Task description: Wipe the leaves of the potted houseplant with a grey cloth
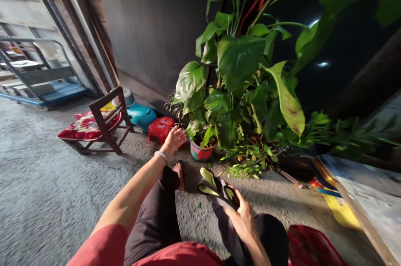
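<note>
My left hand (174, 138) reaches forward with its fingers stretched out, holding nothing that I can see. It is in front of a red plastic stool (161, 129) and left of a potted plant's green and red pot (203, 151). A thin, dark-leaved plant (178, 109) rises just beyond the fingertips; whether they touch it I cannot tell. Over my right thigh, my right hand (242, 216) is closed around a dark grey bundle with yellow-green lining, seemingly a pair of soft shoes (216, 188). The palm hides part of it.
Large-leaved green plants (241, 57) stand against the dark wall. To the left are a wooden chair (108, 115) with a red floral cushion, a teal plastic stool (141, 115) and a blue platform trolley (50, 95). A framed board (369, 207) leans at the right.
</note>
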Demonstrator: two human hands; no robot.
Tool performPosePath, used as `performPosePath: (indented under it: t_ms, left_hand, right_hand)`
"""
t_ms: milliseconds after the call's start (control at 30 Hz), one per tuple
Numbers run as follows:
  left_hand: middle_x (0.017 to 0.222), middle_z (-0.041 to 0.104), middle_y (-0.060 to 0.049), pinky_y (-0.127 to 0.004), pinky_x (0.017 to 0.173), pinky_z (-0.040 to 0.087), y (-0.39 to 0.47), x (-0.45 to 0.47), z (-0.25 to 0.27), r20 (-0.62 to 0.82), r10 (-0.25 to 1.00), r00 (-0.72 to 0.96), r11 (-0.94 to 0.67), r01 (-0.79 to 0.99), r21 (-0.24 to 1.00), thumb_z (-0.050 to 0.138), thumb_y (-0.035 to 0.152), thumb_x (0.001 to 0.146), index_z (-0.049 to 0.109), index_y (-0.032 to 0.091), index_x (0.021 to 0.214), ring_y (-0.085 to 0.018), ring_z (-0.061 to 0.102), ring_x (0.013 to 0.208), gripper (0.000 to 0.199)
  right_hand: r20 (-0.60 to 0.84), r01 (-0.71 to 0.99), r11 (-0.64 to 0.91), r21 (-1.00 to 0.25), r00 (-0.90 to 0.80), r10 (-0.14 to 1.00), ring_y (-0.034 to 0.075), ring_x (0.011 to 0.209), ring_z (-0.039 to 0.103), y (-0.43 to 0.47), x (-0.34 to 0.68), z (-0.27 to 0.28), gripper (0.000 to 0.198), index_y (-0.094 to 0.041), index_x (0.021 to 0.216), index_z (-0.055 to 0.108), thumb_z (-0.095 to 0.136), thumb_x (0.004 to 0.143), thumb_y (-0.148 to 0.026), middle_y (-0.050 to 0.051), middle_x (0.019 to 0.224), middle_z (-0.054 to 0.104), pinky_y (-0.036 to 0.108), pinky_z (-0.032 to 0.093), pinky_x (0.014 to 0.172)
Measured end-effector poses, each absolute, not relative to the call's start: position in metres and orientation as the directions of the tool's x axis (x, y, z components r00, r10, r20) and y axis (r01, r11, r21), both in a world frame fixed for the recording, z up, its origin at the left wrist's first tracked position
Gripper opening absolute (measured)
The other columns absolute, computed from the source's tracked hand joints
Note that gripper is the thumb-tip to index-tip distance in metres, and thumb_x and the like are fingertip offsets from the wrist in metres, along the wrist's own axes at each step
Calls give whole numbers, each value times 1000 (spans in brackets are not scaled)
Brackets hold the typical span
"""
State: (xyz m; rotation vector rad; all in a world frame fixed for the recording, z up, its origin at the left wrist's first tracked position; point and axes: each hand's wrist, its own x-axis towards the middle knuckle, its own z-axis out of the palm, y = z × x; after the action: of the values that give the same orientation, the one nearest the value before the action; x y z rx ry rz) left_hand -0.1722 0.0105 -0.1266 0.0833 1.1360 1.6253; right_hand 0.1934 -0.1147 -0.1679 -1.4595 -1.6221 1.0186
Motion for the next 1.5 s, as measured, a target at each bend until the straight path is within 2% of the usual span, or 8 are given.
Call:
performPosePath:
  t_ms: [167, 300, 467, 600, 800, 1100, 1300, 1500]
  left_hand:
    - [99, 76, -8, -35, 85, 60, 58, -183, -76, -387, 787, -481, -112, -728, 677, 86, 51, 92, 66, 21, 109, -20, 71, 80, 39]
    - [86, 74, -2, -28, 73, 56, 75, -177, -52, -345, 813, -470, -131, -724, 677, 85, 24, 88, 70, 21, 107, -16, 68, 70, 24]
    - [84, 77, -3, -30, 74, 59, 52, -150, -57, -243, 900, -363, -109, -724, 681, 79, 4, 78, 71, 18, 93, -19, 74, 74, 23]
    - [76, 75, -3, -30, 65, 59, 37, -126, -58, -274, 917, -290, -14, -709, 705, 77, 1, 76, 67, 18, 83, -19, 72, 64, 21]
    - [64, 70, 1, -28, 59, 56, 34, -137, -63, -272, 900, -341, -10, -639, 769, 85, 6, 70, 67, 20, 78, -17, 66, 54, 24]
    - [64, 69, 1, -25, 57, 53, 37, -142, -59, -304, 911, -279, 54, -649, 759, 81, 6, 78, 64, 19, 80, -15, 67, 54, 21]
    - [68, 71, -1, -31, 67, 58, 41, -139, -82, -315, 919, -236, 86, -661, 745, 80, 18, 86, 71, 18, 83, -19, 69, 62, 9]
    - [78, 77, -8, -33, 75, 59, 18, -132, -154, -414, 863, -290, 187, -579, 794, 90, 18, 73, 73, 15, 86, -20, 73, 71, 21]
  right_hand:
    - [-51, 386, 3, -923, -130, 990, 45, 124, 81, -108, 190, -149, 67, -25, 130, 80, 71, 67, -46, 14, 124, 88, 64, 61, 114]
    - [-14, 359, 15, -933, -80, 997, 47, 122, 81, -107, 192, -90, 69, -27, 127, 80, 75, 62, -51, 14, 124, 88, 62, 66, 108]
    - [454, 342, 348, -873, 304, 838, 44, 122, 78, -66, 171, 28, 65, -28, 123, 76, 89, 64, -52, 16, 127, 85, 61, 63, 110]
    - [710, 369, 628, -685, 146, 689, 38, 131, 75, -5, 105, 62, 59, -23, 132, 70, 79, 75, -35, 17, 135, 81, 61, 57, 119]
    - [346, 388, 527, -756, -446, 826, 35, 117, 83, -33, 93, 13, 50, -28, 127, 77, 76, 77, -24, 9, 128, 87, 55, 65, 110]
    - [734, 428, 680, -595, -56, 677, 34, 126, 77, -2, 88, 73, 59, -21, 136, 73, 75, 78, -19, 15, 137, 82, 53, 60, 115]
    - [328, 395, 502, -769, -430, 841, 33, 121, 80, -28, 74, -41, 54, -25, 133, 76, 76, 79, -19, 11, 135, 84, 52, 62, 111]
    - [94, 340, 197, -919, -298, 950, 35, 111, 83, -85, 128, -116, 55, -25, 121, 80, 71, 67, -26, 7, 117, 89, 51, 64, 106]
